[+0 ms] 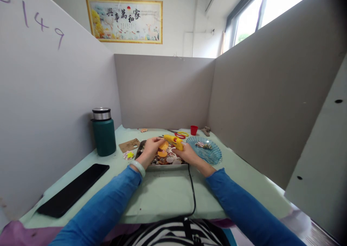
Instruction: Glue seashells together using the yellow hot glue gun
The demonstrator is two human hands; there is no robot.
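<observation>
My right hand [187, 154] is wrapped round a yellow glue gun [174, 141], whose nozzle points left toward an orange shell-like piece [163, 147]. My left hand [149, 150] pinches that orange piece over a metal tray [168, 166] filled with several shells and small stones. The gun's black cord [192, 188] runs from the tray back toward my body. A pale bangle [138, 167] sits on my left wrist.
A blue glass dish [210, 152] with small bits lies right of the tray. Behind it are a red cup [193, 130] and scissors [180, 133]. At left stand a green flask [103, 132], a brown card [129, 145] and a black phone [73, 189]. Grey partitions enclose the desk.
</observation>
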